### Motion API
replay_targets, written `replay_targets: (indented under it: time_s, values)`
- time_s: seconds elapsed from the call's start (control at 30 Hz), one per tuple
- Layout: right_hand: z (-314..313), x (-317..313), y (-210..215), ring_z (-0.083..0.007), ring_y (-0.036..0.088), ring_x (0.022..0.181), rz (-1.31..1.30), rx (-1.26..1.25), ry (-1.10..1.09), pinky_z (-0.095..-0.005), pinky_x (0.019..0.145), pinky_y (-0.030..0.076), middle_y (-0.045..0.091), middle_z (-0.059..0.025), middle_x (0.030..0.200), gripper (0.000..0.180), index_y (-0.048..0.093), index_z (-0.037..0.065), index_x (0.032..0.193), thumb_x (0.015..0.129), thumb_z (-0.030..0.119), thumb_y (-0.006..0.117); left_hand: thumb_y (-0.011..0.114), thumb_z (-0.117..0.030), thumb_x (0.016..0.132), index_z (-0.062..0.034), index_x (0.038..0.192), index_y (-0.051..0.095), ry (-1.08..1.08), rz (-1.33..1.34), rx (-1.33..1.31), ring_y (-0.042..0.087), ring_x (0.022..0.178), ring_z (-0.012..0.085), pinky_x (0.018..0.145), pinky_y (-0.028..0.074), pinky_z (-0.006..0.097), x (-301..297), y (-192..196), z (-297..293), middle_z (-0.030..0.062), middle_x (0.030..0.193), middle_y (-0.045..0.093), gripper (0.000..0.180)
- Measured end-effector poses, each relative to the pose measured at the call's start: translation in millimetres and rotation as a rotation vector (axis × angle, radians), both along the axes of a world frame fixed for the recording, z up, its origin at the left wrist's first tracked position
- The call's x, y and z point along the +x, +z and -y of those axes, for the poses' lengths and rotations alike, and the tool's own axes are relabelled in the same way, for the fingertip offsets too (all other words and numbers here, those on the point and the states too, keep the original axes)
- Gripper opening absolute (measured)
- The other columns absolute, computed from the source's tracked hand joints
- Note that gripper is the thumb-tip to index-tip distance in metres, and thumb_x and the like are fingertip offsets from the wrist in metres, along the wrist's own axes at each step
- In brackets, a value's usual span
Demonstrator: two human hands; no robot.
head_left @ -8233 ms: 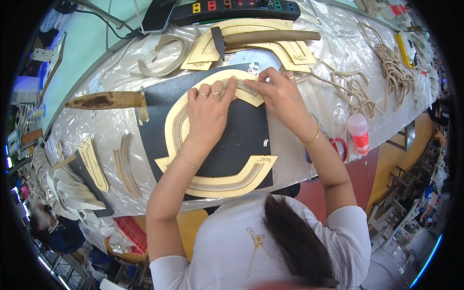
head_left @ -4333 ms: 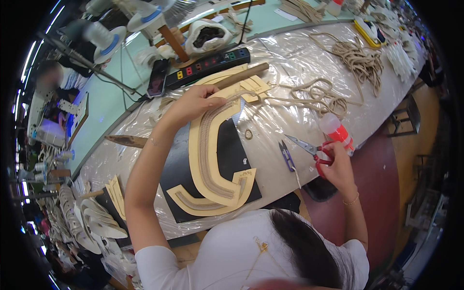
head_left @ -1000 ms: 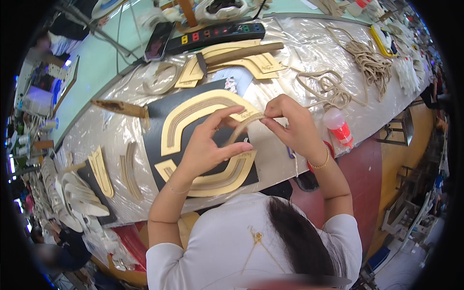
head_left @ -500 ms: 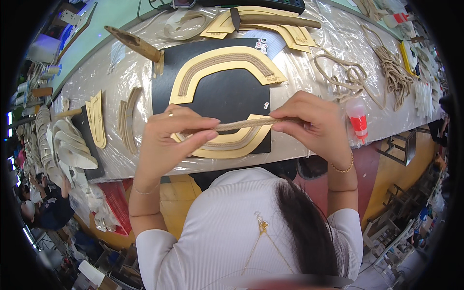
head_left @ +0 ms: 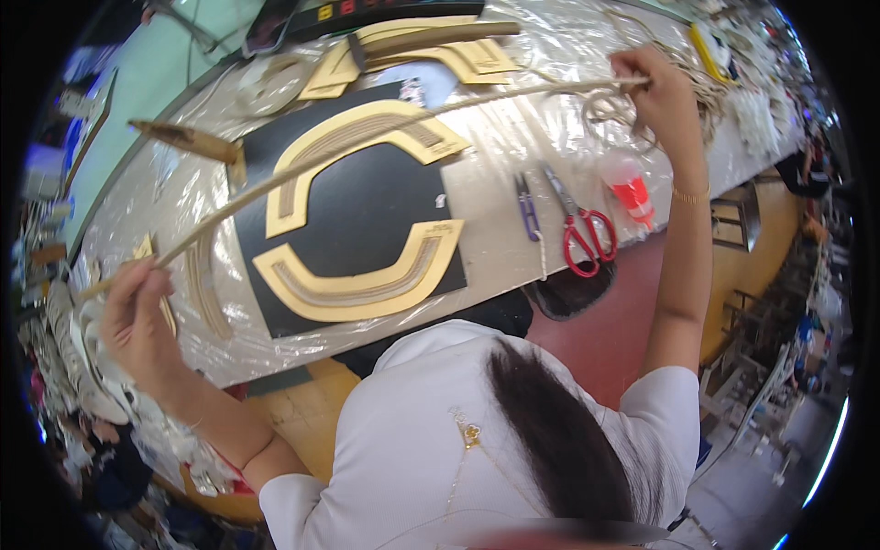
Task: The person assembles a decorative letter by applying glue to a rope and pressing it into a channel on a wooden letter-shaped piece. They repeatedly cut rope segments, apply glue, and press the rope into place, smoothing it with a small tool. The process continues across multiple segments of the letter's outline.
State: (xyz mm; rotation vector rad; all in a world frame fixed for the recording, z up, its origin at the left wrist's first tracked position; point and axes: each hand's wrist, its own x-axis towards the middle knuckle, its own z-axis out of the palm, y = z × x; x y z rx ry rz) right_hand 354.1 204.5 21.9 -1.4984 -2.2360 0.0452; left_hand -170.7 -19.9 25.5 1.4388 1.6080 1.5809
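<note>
A long tan braided cord (head_left: 513, 94) is stretched taut on a slant over the table. Near its lower left end, my left hand (head_left: 142, 321) pinches it between thumb and fingers, with a short tail sticking out beyond. My right hand (head_left: 655, 96) grips the cord at the far right, its fingers closed. Beneath the cord lies a black board (head_left: 367, 215). On it rest two curved cream pieces, an upper one (head_left: 284, 217) and a lower one (head_left: 273, 268), both with tan cord rows along the curve. The cord crosses in front of the upper piece.
Red-handled scissors (head_left: 589, 240), purple thread snips (head_left: 527, 206) and a red-and-clear squeeze bottle (head_left: 632, 192) lie on the right. A hammer (head_left: 440, 38) rests on more cream pieces at the back. A pointed wooden stick (head_left: 188, 139) and curved cord strips (head_left: 206, 284) are left.
My hands have spread far apart, the left toward the lower left and the right toward the upper right. The cord is now drawn out long between them. The view has shifted.
</note>
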Motion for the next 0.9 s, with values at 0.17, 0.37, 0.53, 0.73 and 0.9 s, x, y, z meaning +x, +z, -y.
replay_targets:
  time_s: [0.17, 0.37, 0.53, 0.73, 0.9]
  values:
    - [-37.7, 73.2, 61.3, -0.034, 0.068, 0.092, -0.042, 0.489, -0.065, -0.0373, 0.08, 0.052, 0.069, -0.0172, 0.101, 0.044, 0.062, 0.003, 0.114, 0.072, -0.008, 0.067, 0.06, 0.0, 0.097, 0.0085, 0.116, 0.064, 0.053, 0.111, 0.284, 0.055, 0.084, 0.0155, 0.079, 0.046, 0.026, -82.6, 35.0, -20.6, 0.014, 0.104, 0.068, 0.022]
    - [-79.5, 162.6, 41.8, -0.0201, 0.07, 0.074, 0.059, 0.447, -0.344, -0.0322, 0.068, 0.053, 0.072, -0.0088, 0.086, 0.025, 0.066, 0.012, 0.119, 0.097, 0.02, 0.058, 0.06, -0.003, 0.098, 0.0058, 0.113, 0.065, 0.113, 0.197, 0.311, 0.054, 0.087, 0.0165, 0.079, 0.045, 0.025, -148.0, 47.3, 13.5, 0.0123, 0.103, 0.065, 0.018]
    - [-112.4, 244.7, 39.2, -0.0328, 0.07, 0.085, 0.085, 0.424, -0.637, -0.037, 0.073, 0.054, 0.073, -0.0144, 0.093, 0.029, 0.072, 0.013, 0.116, 0.09, 0.017, 0.057, 0.062, -0.007, 0.098, 0.0055, 0.111, 0.064, 0.345, 0.215, 0.221, 0.054, 0.086, 0.0158, 0.08, 0.046, 0.026, -191.8, 14.7, 44.2, 0.0113, 0.102, 0.064, 0.018]
    - [-96.0, 381.3, 66.9, -0.03, 0.071, 0.088, 0.102, 0.215, -0.917, -0.0384, 0.076, 0.055, 0.074, -0.0141, 0.1, 0.035, 0.073, 0.021, 0.118, 0.088, 0.026, 0.055, 0.065, -0.008, 0.097, 0.0018, 0.116, 0.061, 0.22, 0.307, 0.047, 0.057, 0.089, 0.015, 0.083, 0.048, 0.027, -198.7, -52.4, 66.9, 0.009, 0.108, 0.063, 0.022]
    - [-145.9, 464.6, 46.2, -0.0421, 0.064, 0.108, 0.551, 0.177, -0.814, -0.047, 0.094, 0.05, 0.066, -0.0222, 0.12, 0.057, 0.055, 0.012, 0.14, 0.084, 0.009, 0.05, 0.065, -0.005, 0.095, -0.0017, 0.119, 0.06, 0.097, 0.465, -0.093, 0.063, 0.097, 0.0162, 0.09, 0.052, 0.029, -115.4, -78.5, 20.9, 0.0066, 0.111, 0.063, 0.025]
